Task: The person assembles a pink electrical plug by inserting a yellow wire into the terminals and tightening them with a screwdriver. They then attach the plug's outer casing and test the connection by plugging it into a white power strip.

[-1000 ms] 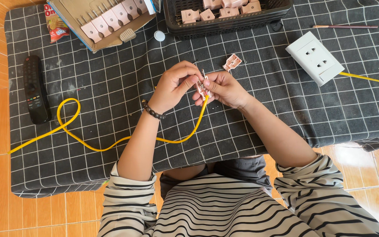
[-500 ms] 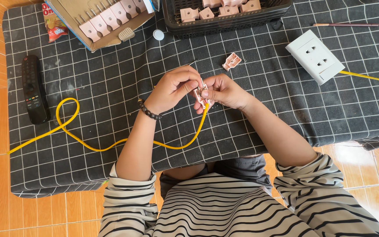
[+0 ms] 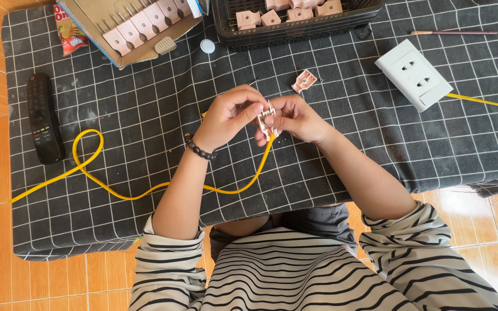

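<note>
The left hand (image 3: 229,118) and the right hand (image 3: 298,118) meet in a closed grip on a small pale plug part (image 3: 267,119), fingertips pinching it from both sides above the checked cloth (image 3: 145,115) on the worktop. A yellow cable (image 3: 116,190) runs down and leftward from the grip. Just beyond the grip lies a second plug part (image 3: 305,81); farther right sits a white socket block (image 3: 413,74), far left a black remote (image 3: 44,118).

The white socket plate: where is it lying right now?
In the head view, the white socket plate lies on the checked cloth at upper right, beyond the right hand, near the black basket.
</note>
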